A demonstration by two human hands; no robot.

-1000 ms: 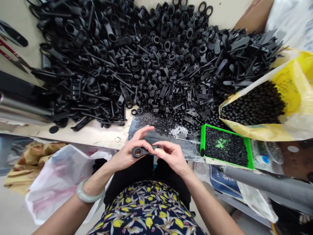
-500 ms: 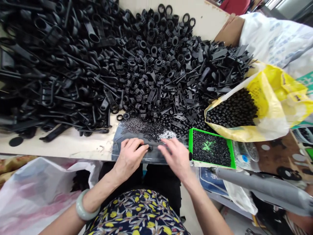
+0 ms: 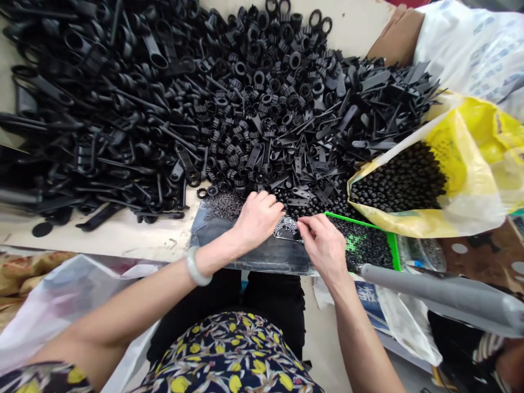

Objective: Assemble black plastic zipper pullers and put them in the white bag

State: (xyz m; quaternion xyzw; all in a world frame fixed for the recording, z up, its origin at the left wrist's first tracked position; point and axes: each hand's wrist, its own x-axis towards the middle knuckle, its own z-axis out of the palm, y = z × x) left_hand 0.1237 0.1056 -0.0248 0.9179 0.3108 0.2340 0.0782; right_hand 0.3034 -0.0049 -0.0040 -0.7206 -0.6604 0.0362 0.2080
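My left hand [image 3: 258, 219] is curled closed, palm down, at the left side of a small heap of shiny metal pins [image 3: 287, 225]. Its fingertips are mostly hidden, so what they hold cannot be made out. My right hand [image 3: 326, 244] is closed in a pinch at the heap's right side, by the green tray. Something small and dark shows at its fingertips, too small to name. A thin metal rod [image 3: 289, 238] lies just below the pins on the dark mat [image 3: 262, 255]. Small dark screw-like pieces [image 3: 223, 206] spread to the left of my left hand.
Black plastic levers [image 3: 135, 125], ring-shaped parts [image 3: 262, 98] and flat strips [image 3: 372, 82] are heaped behind my hands. A green tray [image 3: 395, 252] of small black pieces and a yellow bag [image 3: 470, 164] of black pieces stand right. A grey bar [image 3: 434, 289] juts in.
My left hand has moved right and away from me to the metal pins, and my right hand has shifted right. The small black round part between them no longer shows there.
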